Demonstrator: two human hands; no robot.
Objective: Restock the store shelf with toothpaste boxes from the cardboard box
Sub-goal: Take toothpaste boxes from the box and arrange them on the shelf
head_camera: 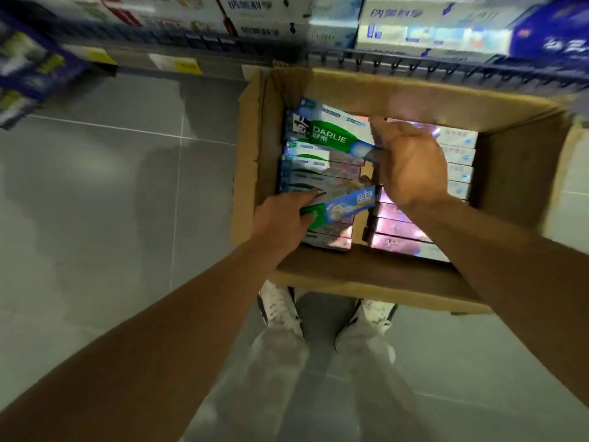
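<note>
The fingers (310, 199) of the left hand (280, 223) close on a green-and-blue toothpaste box (342, 207), tilted up out of the left stack inside the cardboard box (398, 87). The right hand (411, 164) curls its fingers (381, 129) around the end of a second toothpaste box marked DARLIE (331, 134), raised at the far side of the same stack. The cardboard box stands open on the grey floor (111, 186), its right half filled with pinkish cartons (401, 229), and the shelf (446, 63) runs just beyond its far wall. This looks like the picking step. Next, both boxes need lifting clear of the carton walls and carrying up to the shelf.
</note>
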